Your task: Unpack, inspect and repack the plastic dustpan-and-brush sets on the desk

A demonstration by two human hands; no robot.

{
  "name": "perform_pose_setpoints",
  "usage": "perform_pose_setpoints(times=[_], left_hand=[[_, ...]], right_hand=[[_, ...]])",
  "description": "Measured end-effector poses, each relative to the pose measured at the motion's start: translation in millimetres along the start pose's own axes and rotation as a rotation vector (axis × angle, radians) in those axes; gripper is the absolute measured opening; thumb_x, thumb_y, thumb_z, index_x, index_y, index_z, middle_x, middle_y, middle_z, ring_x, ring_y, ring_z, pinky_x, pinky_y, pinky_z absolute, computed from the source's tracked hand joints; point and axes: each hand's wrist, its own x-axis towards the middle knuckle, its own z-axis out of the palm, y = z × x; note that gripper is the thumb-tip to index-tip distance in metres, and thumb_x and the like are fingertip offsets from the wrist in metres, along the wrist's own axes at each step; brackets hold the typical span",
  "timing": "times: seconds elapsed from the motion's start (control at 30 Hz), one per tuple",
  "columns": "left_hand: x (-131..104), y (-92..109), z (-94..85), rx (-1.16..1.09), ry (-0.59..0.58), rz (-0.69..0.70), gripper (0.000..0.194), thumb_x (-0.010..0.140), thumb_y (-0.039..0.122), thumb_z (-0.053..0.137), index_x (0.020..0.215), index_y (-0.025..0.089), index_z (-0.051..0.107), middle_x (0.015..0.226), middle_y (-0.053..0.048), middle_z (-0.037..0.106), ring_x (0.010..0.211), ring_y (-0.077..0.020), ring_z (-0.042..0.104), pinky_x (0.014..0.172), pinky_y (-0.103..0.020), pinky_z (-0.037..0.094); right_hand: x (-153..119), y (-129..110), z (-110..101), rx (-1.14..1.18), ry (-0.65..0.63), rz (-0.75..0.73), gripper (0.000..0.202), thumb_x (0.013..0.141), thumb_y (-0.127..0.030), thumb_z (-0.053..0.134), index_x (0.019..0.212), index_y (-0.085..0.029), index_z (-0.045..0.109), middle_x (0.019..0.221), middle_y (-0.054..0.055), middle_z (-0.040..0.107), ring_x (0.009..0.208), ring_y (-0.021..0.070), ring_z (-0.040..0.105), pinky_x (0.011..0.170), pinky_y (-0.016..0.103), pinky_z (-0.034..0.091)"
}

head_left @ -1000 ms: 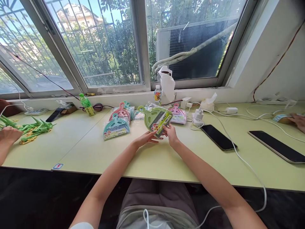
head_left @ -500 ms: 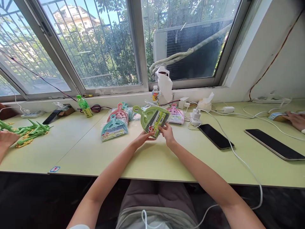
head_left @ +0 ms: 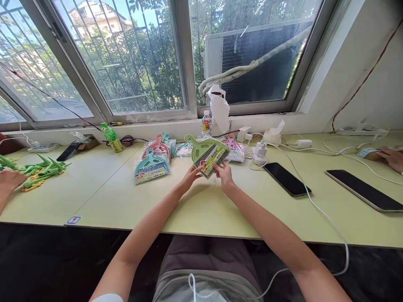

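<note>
A green dustpan and brush set [head_left: 206, 152], wrapped in clear plastic, is held up above the table in front of me, tilted with its handle toward the upper left. My left hand [head_left: 189, 178] grips its lower left corner. At its lower right edge, my right hand [head_left: 224, 173] is closed on it. To the left lies a teal dustpan set [head_left: 151, 166], with a red dustpan set [head_left: 157, 146] just behind it. A pink dustpan set [head_left: 234, 149] sits behind and to the right of the held one, partly covered by it.
On the right lie a black phone [head_left: 286, 178] and a tablet [head_left: 365, 188], with a white cable [head_left: 310, 197] crossing the phone. A green bottle [head_left: 112, 137] stands back left. Other people's hands rest at both sides, the left one by green plastic pieces [head_left: 47, 170].
Both my hands have shifted the green dustpan set slightly right, and it sits a little flatter. The other sets have stayed in place.
</note>
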Motion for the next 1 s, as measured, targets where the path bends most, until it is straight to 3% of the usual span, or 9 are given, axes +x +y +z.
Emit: perform_pose_setpoints(times=[0.17, 0.4, 0.53, 0.8, 1.0], left_hand=[[1.4, -7.1, -0.5, 0.090, 0.014, 0.019, 0.061, 0.072, 0.047, 0.077, 0.122, 0.017, 0.058, 0.123, -0.011, 0.067, 0.114, -0.0301, 0.060, 0.095, -0.043, 0.047], [-2.7, -14.6, 12.2, 0.078, -0.126, -0.028, 0.063, 0.076, 0.052, 0.073, 0.127, 0.019, 0.058, 0.124, -0.011, 0.066, 0.123, -0.0299, 0.056, 0.104, -0.043, 0.043], [-1.5, -13.2, 9.4, 0.024, -0.084, -0.078, 0.058, 0.080, 0.054, 0.069, 0.127, 0.022, 0.058, 0.134, -0.010, 0.061, 0.125, -0.0293, 0.054, 0.102, -0.043, 0.045], [2.5, 1.9, -0.7, -0.053, 0.073, 0.014, 0.058, 0.078, 0.048, 0.072, 0.125, 0.020, 0.056, 0.130, -0.012, 0.063, 0.122, -0.0274, 0.058, 0.101, -0.043, 0.047], [3.3, -3.1, -3.2, -0.036, -0.005, -0.062, 0.060, 0.066, 0.041, 0.082, 0.117, 0.018, 0.060, 0.117, -0.011, 0.069, 0.108, -0.0269, 0.066, 0.096, -0.046, 0.050]], right_hand=[[-0.2, 4.5, -0.2, -0.045, 0.029, 0.030, 0.032, 0.063, -0.028, 0.075, 0.088, -0.020, 0.057, 0.082, 0.004, 0.072, 0.059, 0.0148, 0.062, 0.039, 0.019, 0.025], [1.9, -1.3, -5.1, -0.051, 0.062, 0.070, 0.028, 0.064, -0.023, 0.072, 0.088, -0.018, 0.059, 0.081, 0.005, 0.071, 0.052, 0.0128, 0.056, 0.041, 0.022, 0.034], [3.4, -3.9, -6.0, -0.003, 0.052, 0.076, 0.029, 0.064, -0.022, 0.073, 0.089, -0.018, 0.059, 0.088, 0.007, 0.072, 0.057, 0.0151, 0.060, 0.042, 0.022, 0.035], [3.2, 6.3, -3.6, -0.006, 0.049, 0.066, 0.034, 0.064, -0.025, 0.076, 0.095, -0.019, 0.061, 0.092, 0.008, 0.073, 0.067, 0.0189, 0.066, 0.042, 0.022, 0.041], [3.8, 12.0, -5.8, -0.016, 0.037, 0.047, 0.036, 0.065, -0.029, 0.076, 0.096, -0.019, 0.060, 0.090, 0.008, 0.073, 0.067, 0.0195, 0.066, 0.043, 0.023, 0.040]])
